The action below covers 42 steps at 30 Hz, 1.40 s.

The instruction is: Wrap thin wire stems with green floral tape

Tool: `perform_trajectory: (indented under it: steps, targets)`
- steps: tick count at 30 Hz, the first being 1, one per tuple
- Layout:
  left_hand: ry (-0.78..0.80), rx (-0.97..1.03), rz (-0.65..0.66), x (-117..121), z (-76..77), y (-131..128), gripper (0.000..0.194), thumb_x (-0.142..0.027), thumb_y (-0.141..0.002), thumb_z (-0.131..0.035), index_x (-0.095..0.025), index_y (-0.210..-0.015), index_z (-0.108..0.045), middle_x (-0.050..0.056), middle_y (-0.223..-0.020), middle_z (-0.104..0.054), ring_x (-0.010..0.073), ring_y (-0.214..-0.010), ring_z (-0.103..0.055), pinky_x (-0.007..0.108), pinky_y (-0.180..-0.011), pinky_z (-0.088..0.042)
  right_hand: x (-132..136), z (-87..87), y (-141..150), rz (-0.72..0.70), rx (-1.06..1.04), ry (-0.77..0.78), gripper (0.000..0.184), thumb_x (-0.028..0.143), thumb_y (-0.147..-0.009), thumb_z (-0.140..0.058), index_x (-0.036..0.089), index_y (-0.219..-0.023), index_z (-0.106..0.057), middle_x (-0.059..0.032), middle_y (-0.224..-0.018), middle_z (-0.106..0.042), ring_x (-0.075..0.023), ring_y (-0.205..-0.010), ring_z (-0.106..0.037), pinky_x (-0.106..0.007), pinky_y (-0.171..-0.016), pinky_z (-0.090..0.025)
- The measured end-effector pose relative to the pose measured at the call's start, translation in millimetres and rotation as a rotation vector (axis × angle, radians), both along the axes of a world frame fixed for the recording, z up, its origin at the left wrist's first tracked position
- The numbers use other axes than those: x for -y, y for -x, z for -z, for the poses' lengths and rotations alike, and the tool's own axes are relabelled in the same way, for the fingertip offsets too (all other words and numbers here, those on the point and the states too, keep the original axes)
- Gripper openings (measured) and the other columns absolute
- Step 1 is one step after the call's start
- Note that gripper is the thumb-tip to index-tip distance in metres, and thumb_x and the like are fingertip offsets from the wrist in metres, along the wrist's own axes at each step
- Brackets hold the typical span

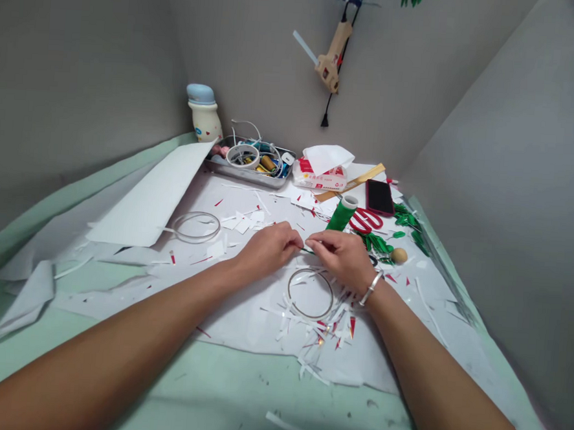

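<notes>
Over the middle of the paper, my left hand (276,245) and my right hand (343,257) are closed in pinches close together. A thin dark green strand (307,250) runs between their fingertips; its exact kind is too small to tell. Just behind my right hand stands a spool of green thread (341,214), tilted slightly. A thin ring (288,294) lies on the paper below my hands. Red-handled scissors (366,220) and shiny green leaf pieces (376,244) lie beyond my right hand, beside a small tan ball (399,255).
At the back are a metal tray (250,176) of supplies, a tissue pack (321,177), a gold strip (367,181) and a phone (380,198). White card (146,200) leans at left near a wire coil (195,238). Paper scraps (336,322) litter the front. A glue gun (333,59) hangs behind.
</notes>
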<state>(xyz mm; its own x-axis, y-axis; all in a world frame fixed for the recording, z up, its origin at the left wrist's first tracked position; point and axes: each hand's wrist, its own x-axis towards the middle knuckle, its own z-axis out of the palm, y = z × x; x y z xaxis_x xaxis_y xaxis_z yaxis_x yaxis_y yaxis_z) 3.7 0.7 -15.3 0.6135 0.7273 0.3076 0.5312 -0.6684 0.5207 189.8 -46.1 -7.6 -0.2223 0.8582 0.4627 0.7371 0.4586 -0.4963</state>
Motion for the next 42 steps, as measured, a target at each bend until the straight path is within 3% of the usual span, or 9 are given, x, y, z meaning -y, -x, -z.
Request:
perform_trajectory:
  steps: [4,10,31,36,42]
  targets:
    - [0.113,0.069,0.112,2,-2.0,-1,0.013,-0.017,-0.079,-0.055,-0.020,-0.084,-0.066,0.001,-0.082,-0.062,0.0139,-0.077,-0.056,0.027,-0.073,-0.043,-8,1.8,-11,0.057,-0.212,0.158,0.022,0.035,-0.082,-0.058,0.018,-0.080,-0.072,-0.0008,-0.070,-0.069,-0.0122,-0.058,-0.056,-0.023,-0.055,-0.040]
    - [0.253,0.173,0.138,3,-3.0,0,0.015,-0.021,-0.080,-0.054,-0.019,-0.088,-0.065,0.001,-0.084,-0.062,0.0114,-0.071,-0.056,0.024,-0.066,-0.042,-13,4.0,-17,0.024,-0.378,0.317,0.027,0.040,-0.077,-0.061,0.015,-0.079,-0.071,-0.0012,-0.069,-0.067,-0.0120,-0.059,-0.053,-0.023,-0.054,-0.041]
    - [0.341,0.211,0.062,2,0.3,-3,0.015,-0.024,-0.079,-0.055,-0.018,-0.087,-0.067,0.000,-0.078,-0.065,0.0107,-0.067,-0.054,0.023,-0.062,-0.041,-10,1.1,-14,0.047,-0.391,0.307,0.028,0.041,-0.078,-0.060,0.015,-0.079,-0.070,-0.0010,-0.069,-0.062,-0.0116,-0.062,-0.048,-0.023,-0.058,-0.038]
    - [0.406,0.239,0.066,2,2.5,-4,0.022,-0.024,-0.078,-0.057,-0.018,-0.097,-0.064,-0.001,-0.075,-0.065,0.0100,-0.064,-0.055,0.022,-0.061,-0.041,-9,-1.5,-11,0.034,-0.420,0.328,0.027,0.040,-0.078,-0.060,0.015,-0.078,-0.070,0.0002,-0.065,-0.059,-0.0103,-0.058,-0.045,-0.023,-0.054,-0.036]
    - [0.433,0.191,0.114,6,-5.9,-2,0.013,-0.023,-0.077,-0.056,-0.017,-0.084,-0.066,-0.001,-0.071,-0.063,0.0099,-0.064,-0.053,0.021,-0.060,-0.039,-9,-0.7,-12,0.023,-0.473,0.360,0.028,0.041,-0.076,-0.062,0.015,-0.078,-0.070,0.0013,-0.064,-0.058,-0.0087,-0.054,-0.044,-0.023,-0.053,-0.037]
